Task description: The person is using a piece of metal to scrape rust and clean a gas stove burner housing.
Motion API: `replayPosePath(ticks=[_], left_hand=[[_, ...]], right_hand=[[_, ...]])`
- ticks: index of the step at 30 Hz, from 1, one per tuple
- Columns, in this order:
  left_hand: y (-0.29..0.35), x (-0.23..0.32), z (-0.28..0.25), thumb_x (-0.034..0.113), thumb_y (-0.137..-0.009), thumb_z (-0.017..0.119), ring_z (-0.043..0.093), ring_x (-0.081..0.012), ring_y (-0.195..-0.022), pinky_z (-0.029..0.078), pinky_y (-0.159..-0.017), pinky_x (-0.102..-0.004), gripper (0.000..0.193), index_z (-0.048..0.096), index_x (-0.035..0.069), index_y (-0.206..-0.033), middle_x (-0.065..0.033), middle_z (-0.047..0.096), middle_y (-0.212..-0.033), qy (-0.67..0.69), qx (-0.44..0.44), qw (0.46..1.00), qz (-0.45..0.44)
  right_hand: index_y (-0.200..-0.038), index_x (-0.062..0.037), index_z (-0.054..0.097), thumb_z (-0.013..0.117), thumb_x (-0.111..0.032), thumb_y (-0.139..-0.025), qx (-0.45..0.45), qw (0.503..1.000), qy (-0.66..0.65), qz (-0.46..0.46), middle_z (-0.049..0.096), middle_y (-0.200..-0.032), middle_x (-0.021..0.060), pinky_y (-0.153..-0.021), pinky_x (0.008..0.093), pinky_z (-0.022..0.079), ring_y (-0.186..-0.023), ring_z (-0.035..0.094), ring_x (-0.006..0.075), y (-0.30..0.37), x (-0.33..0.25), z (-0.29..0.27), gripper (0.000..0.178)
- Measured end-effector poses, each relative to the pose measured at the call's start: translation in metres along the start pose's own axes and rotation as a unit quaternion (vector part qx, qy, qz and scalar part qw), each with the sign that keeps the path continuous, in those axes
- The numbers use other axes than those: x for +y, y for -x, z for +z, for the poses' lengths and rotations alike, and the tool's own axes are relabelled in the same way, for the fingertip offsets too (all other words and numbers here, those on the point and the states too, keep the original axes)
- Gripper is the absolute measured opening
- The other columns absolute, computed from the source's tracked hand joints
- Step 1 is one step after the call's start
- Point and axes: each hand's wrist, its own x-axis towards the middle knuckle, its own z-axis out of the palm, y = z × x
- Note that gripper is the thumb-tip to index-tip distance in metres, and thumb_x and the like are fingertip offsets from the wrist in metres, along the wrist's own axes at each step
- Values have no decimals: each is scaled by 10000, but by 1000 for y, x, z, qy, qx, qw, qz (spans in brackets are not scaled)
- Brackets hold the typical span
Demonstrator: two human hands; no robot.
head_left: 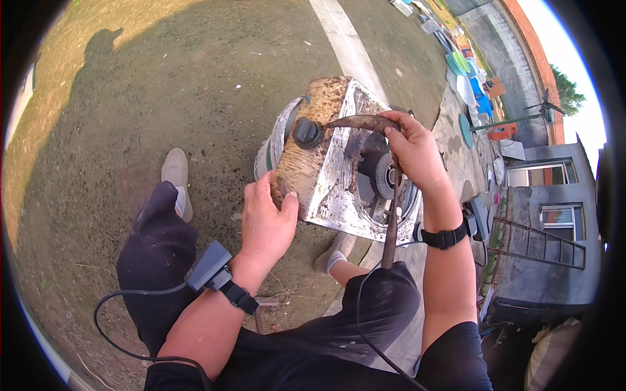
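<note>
A single-burner gas stove (pixel 329 195) with a rusty brown front and a scuffed white top sits tilted in front of me, on a round white and green object, perhaps a bucket (pixel 263 161). A black knob (pixel 306 132) sticks out of its front. Through the round opening in the top, the burner (pixel 385 174) shows. My left hand (pixel 267 218) grips the near corner of the front, thumb on the rusty face. My right hand (pixel 412 140) pinches the bend of a rusty sickle (pixel 362 122). Its pointed tip is by the knob, and its handle hangs down toward my right knee.
Bare ground (pixel 215 85) spreads to the left, with a pale concrete strip (pixel 349 45) beyond the stove. To the right are basins (pixel 458 62), a fan on a stand (pixel 505 122), a ladder (pixel 538 244) and a grey building (pixel 557 189). Cables run from my wrist devices (pixel 210 264).
</note>
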Motion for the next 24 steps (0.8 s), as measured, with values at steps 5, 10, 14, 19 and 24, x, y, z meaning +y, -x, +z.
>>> replayPosePath(ticks=[5, 10, 14, 19, 24], left_hand=[[0, -8, 4, 249, -971, 695, 627, -453, -1209, 501, -1072, -495, 601, 511, -32, -1469, -265, 565, -1341, -5, 19, 999, 40], [2, -2, 1, 350, -981, 767, 587, -387, -1319, 469, -1132, -453, 720, 488, -60, -1503, -261, 550, -1402, -5, -18, 999, 26], [6, 3, -3, 406, -943, 816, 568, -398, -1341, 466, -1140, -455, 836, 448, -60, -1532, -269, 515, -1438, -9, -44, 998, 51], [5, 3, -2, 379, -901, 853, 556, -406, -1354, 461, -1151, -453, 905, 411, -74, -1548, -276, 494, -1456, -20, -47, 997, 57], [5, 3, -2, 367, -896, 853, 562, -400, -1348, 468, -1144, -451, 893, 421, -70, -1545, -272, 497, -1452, -18, -43, 998, 50]], right_hand=[[-1311, -57, 721, 623, -130, -1025, -1, 999, 26, -38, 599, -749, -74, -564, 250, 386, -634, 484, 18, 7, -8, 2, 311], [-1314, -49, 716, 617, -122, -1028, 21, 997, 38, -57, 591, -743, -73, -556, 246, 379, -623, 475, 13, 14, 4, 5, 311], [-1352, -31, 684, 620, -109, -1045, -11, 1000, -21, -11, 543, -708, -88, -530, 222, 354, -581, 447, 7, 22, 4, 4, 323], [-1331, -27, 700, 629, -102, -1038, 40, 998, -36, -37, 562, -719, -83, -520, 233, 366, -584, 463, 6, 20, 19, 9, 311], [-1326, -21, 702, 623, -95, -1041, 31, 998, -34, -42, 566, -744, -74, -549, 228, 377, -627, 471, 12, 30, 6, 7, 305]])
